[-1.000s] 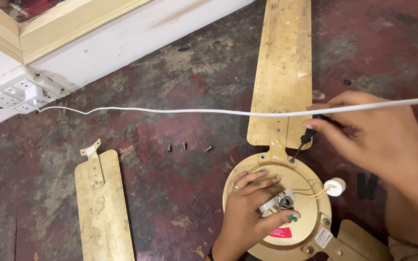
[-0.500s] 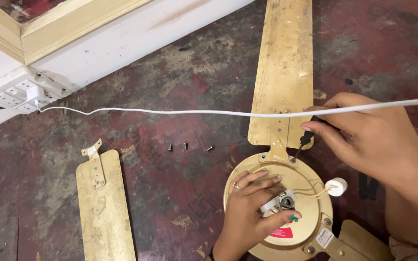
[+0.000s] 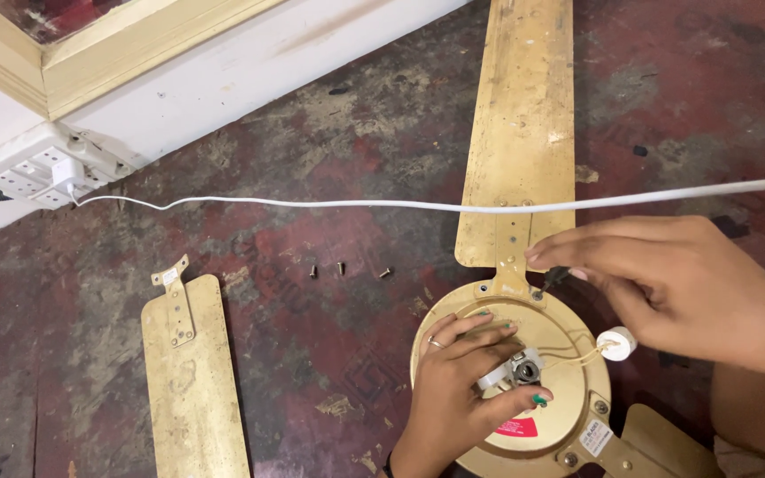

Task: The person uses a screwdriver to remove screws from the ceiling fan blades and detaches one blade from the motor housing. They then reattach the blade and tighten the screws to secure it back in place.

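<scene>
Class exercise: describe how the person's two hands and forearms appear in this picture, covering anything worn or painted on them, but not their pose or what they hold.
The left hand is bare, with a thin ring on one finger, green-painted nails and a dark band at the wrist. The right hand and its forearm are bare, with no sleeve, ring or glove visible.

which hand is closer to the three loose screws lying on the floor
Left. The left hand rests on the fan motor housing, just right of and below the screws. The right hand is farther right, at the blade mount.

A loose blade (image 3: 195, 381) lies left of the fan hub (image 3: 568, 394), screws (image 3: 341, 268) between.
</scene>
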